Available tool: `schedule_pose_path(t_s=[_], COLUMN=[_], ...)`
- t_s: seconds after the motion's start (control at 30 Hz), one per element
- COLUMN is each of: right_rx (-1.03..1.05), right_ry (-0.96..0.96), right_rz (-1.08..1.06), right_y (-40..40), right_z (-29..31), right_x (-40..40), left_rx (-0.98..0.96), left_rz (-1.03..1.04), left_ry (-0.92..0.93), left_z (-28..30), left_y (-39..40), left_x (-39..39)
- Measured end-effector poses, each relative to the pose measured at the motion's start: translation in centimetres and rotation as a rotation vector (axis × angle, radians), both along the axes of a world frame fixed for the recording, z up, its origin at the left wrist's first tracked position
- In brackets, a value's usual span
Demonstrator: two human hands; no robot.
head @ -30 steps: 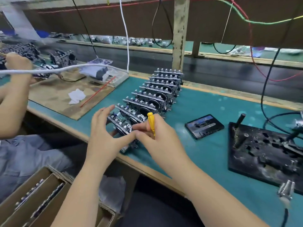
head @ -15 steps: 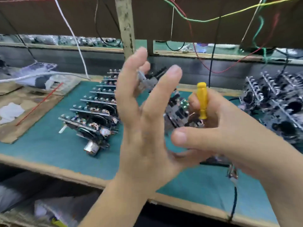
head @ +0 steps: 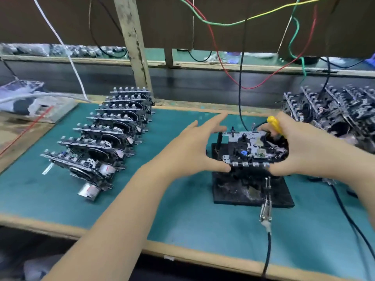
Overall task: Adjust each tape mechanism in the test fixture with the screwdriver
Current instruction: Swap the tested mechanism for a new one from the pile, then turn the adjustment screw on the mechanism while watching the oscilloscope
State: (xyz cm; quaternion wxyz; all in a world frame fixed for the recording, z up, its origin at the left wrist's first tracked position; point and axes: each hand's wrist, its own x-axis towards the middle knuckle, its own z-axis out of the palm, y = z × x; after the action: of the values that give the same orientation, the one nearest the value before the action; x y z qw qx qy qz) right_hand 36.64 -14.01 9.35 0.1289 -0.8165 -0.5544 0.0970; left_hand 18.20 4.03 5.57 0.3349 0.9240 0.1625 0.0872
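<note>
On fixture [head: 233,197] at table's 3 o'clock, we seat tape mechanism [head: 251,151]: left hand [head: 194,151] fingers spread, thumb steadying edge; right hand [head: 300,151] grips mechanism, screwdriver [head: 274,124] tucked ready.

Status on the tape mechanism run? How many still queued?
In hand: one mechanism sits on the fixture, both hands steadying it; the right hand also holds the screwdriver, the left hand has straight fingers. Adjustment not yet begun. Left: a row of roughly eight at left. The pile at right may be done; can't confirm.
</note>
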Motion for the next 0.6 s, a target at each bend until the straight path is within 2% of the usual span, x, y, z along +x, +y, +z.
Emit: schedule_pose_path(t_s=[0.27, 0.47, 0.6], right_rx=[0.067, -0.012, -0.062], right_ry=[0.01, -0.061, -0.05], right_rz=[0.025, -0.018, -0.001], right_y=[0.0, 0.6, 0.9], right_z=[-0.9, -1.5, -1.0], right_x=[0.4, 0.3, 0.1], left_rx=[0.077, 0.153, 0.118], left_rz=[0.04, 0.014, 0.053], left_ry=[0.006, 0.096, 0.121], left_z=[1.4, 1.4, 1.6], left_y=[0.3, 0.2, 0.1], left_x=[0.4, 0.8, 1.8])
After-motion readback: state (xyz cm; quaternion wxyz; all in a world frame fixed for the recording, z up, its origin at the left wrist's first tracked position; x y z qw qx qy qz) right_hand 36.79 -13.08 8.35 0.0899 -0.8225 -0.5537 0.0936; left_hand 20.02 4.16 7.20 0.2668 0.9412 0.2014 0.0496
